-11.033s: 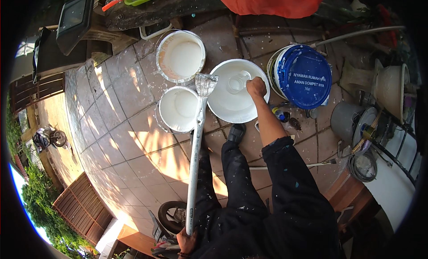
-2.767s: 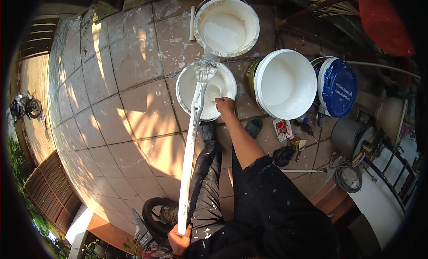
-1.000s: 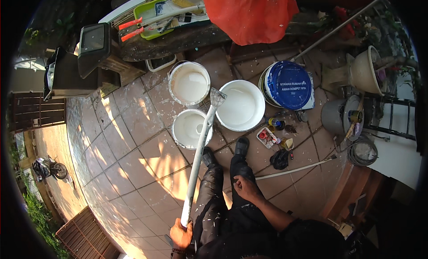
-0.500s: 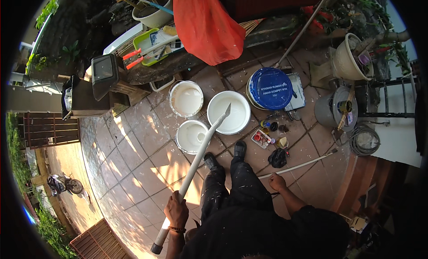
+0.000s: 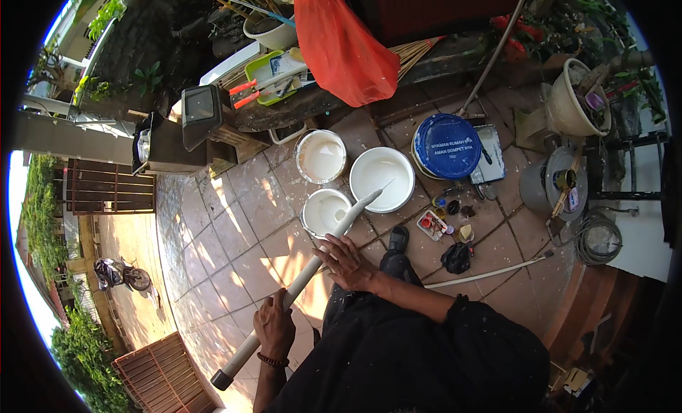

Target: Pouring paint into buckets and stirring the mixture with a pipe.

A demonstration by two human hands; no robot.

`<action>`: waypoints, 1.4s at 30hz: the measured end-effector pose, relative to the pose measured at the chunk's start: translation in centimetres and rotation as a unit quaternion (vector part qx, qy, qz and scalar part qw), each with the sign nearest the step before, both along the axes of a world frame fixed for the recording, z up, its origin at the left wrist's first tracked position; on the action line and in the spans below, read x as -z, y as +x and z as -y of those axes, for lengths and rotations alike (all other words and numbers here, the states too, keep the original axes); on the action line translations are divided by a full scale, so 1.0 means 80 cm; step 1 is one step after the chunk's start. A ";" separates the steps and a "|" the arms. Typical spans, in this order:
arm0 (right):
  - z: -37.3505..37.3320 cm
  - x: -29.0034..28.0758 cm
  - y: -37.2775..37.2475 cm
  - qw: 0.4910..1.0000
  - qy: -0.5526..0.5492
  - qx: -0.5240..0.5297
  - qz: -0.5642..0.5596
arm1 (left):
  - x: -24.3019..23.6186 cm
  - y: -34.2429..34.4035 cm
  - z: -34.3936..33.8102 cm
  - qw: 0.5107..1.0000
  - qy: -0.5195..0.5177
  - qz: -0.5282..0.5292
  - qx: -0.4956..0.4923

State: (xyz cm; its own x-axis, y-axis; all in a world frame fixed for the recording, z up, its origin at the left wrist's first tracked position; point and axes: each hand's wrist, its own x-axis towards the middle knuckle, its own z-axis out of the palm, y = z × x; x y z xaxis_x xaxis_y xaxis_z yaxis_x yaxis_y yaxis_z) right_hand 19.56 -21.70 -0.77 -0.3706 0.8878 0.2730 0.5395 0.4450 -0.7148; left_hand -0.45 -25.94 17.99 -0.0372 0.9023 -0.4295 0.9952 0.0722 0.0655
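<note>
A long pale pipe (image 5: 305,279) with a dark end cap runs diagonally in front of me. My left hand (image 5: 275,322) is closed around its lower part. Over the middle of the pipe lies my right hand (image 5: 348,265), its fingers spread and looking loose against it. The pipe's narrow, pointed far end reaches over a large white bucket (image 5: 383,162) with white paint inside; whether the tip touches the paint I cannot tell. Two smaller white paint buckets stand just left of it, one farther away (image 5: 321,157) and one nearer (image 5: 327,213), partly behind the pipe.
A blue-lidded bucket (image 5: 447,147) stands right of the paint buckets, beside a flat tray (image 5: 489,156). Small jars, a little tray (image 5: 431,225) and a black bag (image 5: 455,258) lie nearer. A thin pole (image 5: 490,273) lies on the tiles. A red bag (image 5: 346,51) hangs at the back.
My right hand has come across from the right side onto the pipe. The pipe's capped end has swung left and upward, with my left hand still around it. My view has shifted slightly.
</note>
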 end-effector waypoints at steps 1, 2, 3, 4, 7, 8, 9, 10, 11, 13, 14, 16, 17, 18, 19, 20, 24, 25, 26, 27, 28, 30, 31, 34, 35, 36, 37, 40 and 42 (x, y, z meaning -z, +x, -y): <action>-0.007 -0.007 -0.015 0.998 0.050 -0.029 0.004 | -0.008 0.000 0.001 1.000 0.003 -0.002 -0.004; -0.012 -0.013 -0.030 0.993 0.102 -0.059 0.009 | -0.015 -0.001 0.002 1.000 0.006 -0.019 0.005; -0.015 -0.009 -0.047 0.992 0.107 -0.064 0.010 | -0.021 -0.005 0.005 0.999 0.009 -0.036 0.016; -0.019 0.007 -0.062 0.991 0.103 -0.086 0.002 | -0.025 -0.010 0.006 0.999 0.006 -0.033 0.014; -0.021 0.027 -0.099 0.987 0.079 -0.139 -0.002 | -0.033 -0.030 0.017 0.994 0.100 -0.011 0.037; -0.022 0.026 -0.108 0.987 0.072 -0.144 -0.019 | -0.032 -0.037 0.023 0.994 0.103 -0.007 0.035; -0.023 0.025 -0.117 0.986 0.063 -0.148 -0.035 | -0.029 -0.041 0.030 0.990 0.123 0.061 0.039; -0.025 0.021 -0.127 0.987 0.062 -0.147 -0.030 | -0.026 -0.046 0.039 0.981 0.141 0.128 0.043; -0.027 0.013 -0.136 0.987 0.073 -0.140 -0.029 | -0.023 -0.054 0.051 0.967 0.157 0.196 0.047; -0.023 -0.001 -0.160 0.988 0.081 -0.130 -0.022 | -0.018 -0.068 0.069 0.965 0.206 0.152 0.064; -0.019 -0.005 -0.174 0.985 0.092 -0.143 0.022 | -0.007 -0.089 0.078 0.953 0.232 0.190 0.050; -0.013 -0.015 -0.201 0.980 0.085 -0.160 0.083 | 0.016 -0.136 0.108 0.937 0.254 0.237 0.035; -0.011 -0.010 -0.212 0.980 0.081 -0.159 0.089 | 0.022 -0.161 0.125 0.931 0.201 0.305 0.010; -0.012 -0.005 -0.221 0.980 0.137 -0.125 0.065 | 0.028 -0.181 0.139 0.917 0.146 0.370 -0.014; -0.014 -0.002 -0.231 0.976 0.194 -0.091 0.040 | 0.039 -0.198 0.150 0.916 0.144 0.375 -0.014; -0.019 -0.009 -0.240 0.981 0.158 -0.098 0.055 | 0.049 -0.215 0.159 0.894 0.067 0.430 -0.108; -0.024 -0.037 -0.262 0.982 0.167 -0.063 0.055 | 0.034 -0.278 0.151 0.805 0.067 0.551 -0.211; -0.023 -0.053 -0.267 0.983 0.169 -0.060 0.032 | 0.040 -0.293 0.149 0.758 0.160 0.590 -0.229; -0.021 -0.066 -0.272 0.987 0.129 -0.073 0.054 | 0.033 -0.300 0.133 0.734 0.255 0.583 -0.238; -0.017 -0.074 -0.274 0.991 0.102 -0.076 0.042 | 0.012 -0.300 0.110 0.705 0.297 0.604 -0.225; -0.012 -0.075 -0.276 0.992 0.092 -0.083 0.034 | 0.005 -0.316 0.098 0.683 0.314 0.618 -0.229; -0.004 -0.075 -0.289 0.992 0.083 -0.097 0.021 | -0.001 -0.335 0.089 0.597 0.357 0.687 -0.209; -0.002 -0.075 -0.293 0.992 0.087 -0.095 0.011 | -0.002 -0.336 0.081 0.553 0.378 0.718 -0.188; -0.007 -0.075 -0.291 0.990 0.096 -0.100 -0.001 | -0.024 -0.321 0.065 0.477 0.337 0.802 -0.126; -0.009 -0.075 -0.288 0.990 0.101 -0.104 -0.002 | -0.031 -0.309 0.058 0.480 0.339 0.799 -0.127; -0.013 -0.076 -0.283 0.990 0.094 -0.106 -0.026 | -0.039 -0.293 0.049 0.484 0.363 0.788 -0.118; -0.018 -0.080 -0.278 0.989 0.091 -0.110 -0.032 | -0.046 -0.280 0.043 0.489 0.387 0.774 -0.112; -0.036 -0.102 -0.269 0.989 0.104 -0.105 -0.031 | -0.072 -0.269 0.026 0.475 0.378 0.793 -0.060; -0.037 -0.114 -0.258 0.985 0.133 -0.080 -0.072 | -0.101 -0.257 0.014 0.441 0.384 0.810 -0.045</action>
